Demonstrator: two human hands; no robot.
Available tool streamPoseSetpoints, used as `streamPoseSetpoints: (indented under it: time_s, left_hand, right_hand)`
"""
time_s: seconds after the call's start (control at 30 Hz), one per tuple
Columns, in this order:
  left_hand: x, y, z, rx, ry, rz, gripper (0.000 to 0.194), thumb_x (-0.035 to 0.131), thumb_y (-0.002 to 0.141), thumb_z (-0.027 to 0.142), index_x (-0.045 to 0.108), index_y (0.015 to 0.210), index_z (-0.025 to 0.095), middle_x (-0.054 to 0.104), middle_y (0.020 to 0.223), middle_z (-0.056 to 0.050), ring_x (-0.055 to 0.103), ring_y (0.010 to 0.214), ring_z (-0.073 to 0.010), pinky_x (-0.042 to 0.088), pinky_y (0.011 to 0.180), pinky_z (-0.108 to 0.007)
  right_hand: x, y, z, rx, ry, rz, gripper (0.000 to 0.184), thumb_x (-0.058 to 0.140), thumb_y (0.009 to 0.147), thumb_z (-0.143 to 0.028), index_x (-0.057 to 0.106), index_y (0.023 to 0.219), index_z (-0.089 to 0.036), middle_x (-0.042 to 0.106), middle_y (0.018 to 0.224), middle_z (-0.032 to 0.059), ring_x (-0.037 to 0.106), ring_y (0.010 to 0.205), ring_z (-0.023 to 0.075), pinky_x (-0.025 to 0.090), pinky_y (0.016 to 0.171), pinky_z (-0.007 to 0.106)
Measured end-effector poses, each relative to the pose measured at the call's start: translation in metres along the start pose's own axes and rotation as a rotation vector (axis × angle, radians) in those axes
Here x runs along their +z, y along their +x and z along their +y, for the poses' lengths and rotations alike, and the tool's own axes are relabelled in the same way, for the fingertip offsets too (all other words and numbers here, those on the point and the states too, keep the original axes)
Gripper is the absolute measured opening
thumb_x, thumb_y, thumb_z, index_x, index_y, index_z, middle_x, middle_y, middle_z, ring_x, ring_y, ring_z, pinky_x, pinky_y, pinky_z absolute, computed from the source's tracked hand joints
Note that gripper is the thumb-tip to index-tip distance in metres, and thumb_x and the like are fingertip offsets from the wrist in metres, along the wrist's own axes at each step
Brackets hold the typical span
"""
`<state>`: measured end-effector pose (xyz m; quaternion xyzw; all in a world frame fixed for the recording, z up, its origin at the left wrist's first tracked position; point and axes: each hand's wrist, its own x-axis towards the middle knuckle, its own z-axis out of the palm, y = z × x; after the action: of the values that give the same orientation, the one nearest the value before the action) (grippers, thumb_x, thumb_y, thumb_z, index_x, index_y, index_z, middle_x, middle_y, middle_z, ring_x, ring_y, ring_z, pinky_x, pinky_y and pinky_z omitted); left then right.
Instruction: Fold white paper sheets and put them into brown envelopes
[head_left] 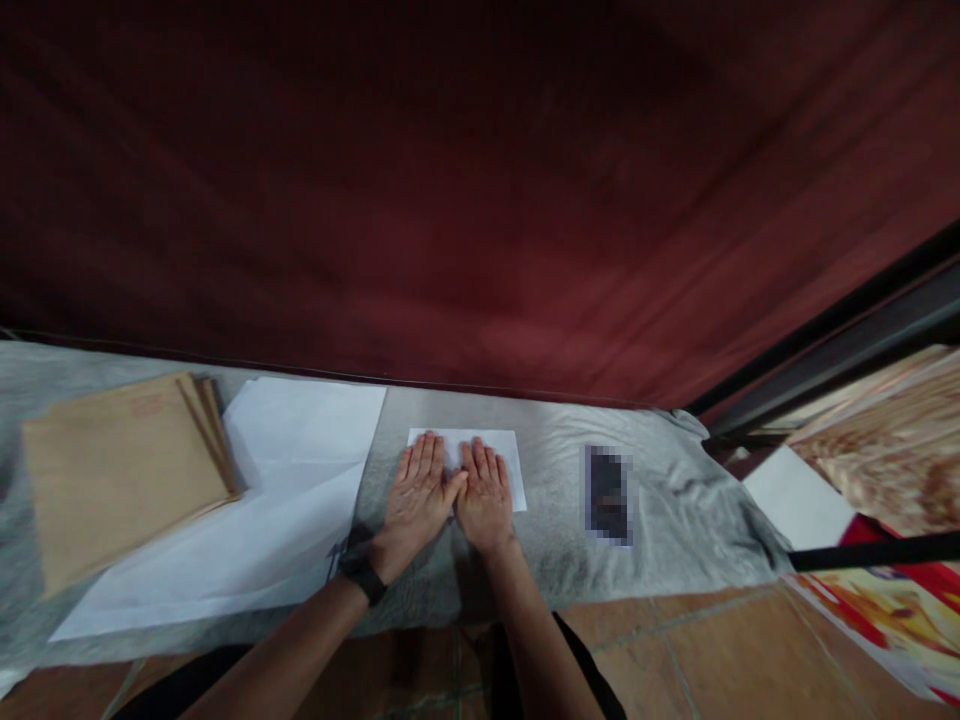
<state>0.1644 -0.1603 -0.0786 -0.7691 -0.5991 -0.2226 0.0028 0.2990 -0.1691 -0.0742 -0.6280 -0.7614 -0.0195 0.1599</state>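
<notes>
Both palms press down on a small white sheet of paper, which lies on a grey cloth. On its left half, my left hand rests flat with the fingers stretched out. A dark band circles that wrist. My right hand lies flat on the right half, fingers slightly spread. The two thumbs meet near the middle of the paper. Much of the sheet is hidden under the hands, so I cannot tell whether it is folded.
Brown paper envelopes lie stacked at the left, partly over large white paper sheets. To the right is a blurred-out dark rectangular object. A dark red curtain hangs behind. Tiled floor and a colourful printed sheet show at lower right.
</notes>
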Motion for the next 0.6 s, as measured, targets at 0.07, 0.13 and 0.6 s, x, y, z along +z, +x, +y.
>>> streamPoseSetpoints:
  time_s: [0.07, 0.13, 0.6]
  left_hand:
    - [-0.002, -0.002, -0.002, 0.009, -0.001, 0.01, 0.072, 0.031, 0.1, 0.05, 0.039, 0.15, -0.002, 0.037, 0.157, -0.024, 0.027, 0.151, -0.032, 0.022, 0.123, -0.052]
    - [-0.004, -0.003, -0.003, 0.012, -0.007, 0.024, 0.073, 0.032, 0.1, 0.051, 0.039, 0.149, -0.003, 0.037, 0.157, -0.025, 0.027, 0.151, -0.0328, 0.023, 0.123, -0.052]
    - [-0.01, -0.011, -0.011, -0.086, 0.081, 0.005, 0.077, 0.038, 0.097, 0.054, 0.038, 0.15, -0.002, 0.035, 0.158, -0.026, 0.031, 0.149, -0.0355, 0.025, 0.122, -0.052]
  right_hand:
    - [-0.002, 0.001, 0.004, 0.029, -0.007, 0.013, 0.051, 0.037, 0.105, -0.029, 0.039, 0.154, -0.017, 0.036, 0.16, 0.0112, 0.034, 0.148, 0.0262, 0.026, 0.121, 0.046]
    - [-0.004, 0.002, 0.009, 0.056, -0.012, 0.024, 0.05, 0.038, 0.105, -0.031, 0.041, 0.153, -0.018, 0.039, 0.159, 0.0118, 0.035, 0.147, 0.0269, 0.027, 0.12, 0.047]
    - [-0.019, -0.008, 0.057, 0.224, -0.122, -0.058, 0.053, 0.034, 0.107, -0.04, 0.035, 0.156, -0.02, 0.036, 0.161, 0.0128, 0.034, 0.147, 0.031, 0.025, 0.118, 0.051]
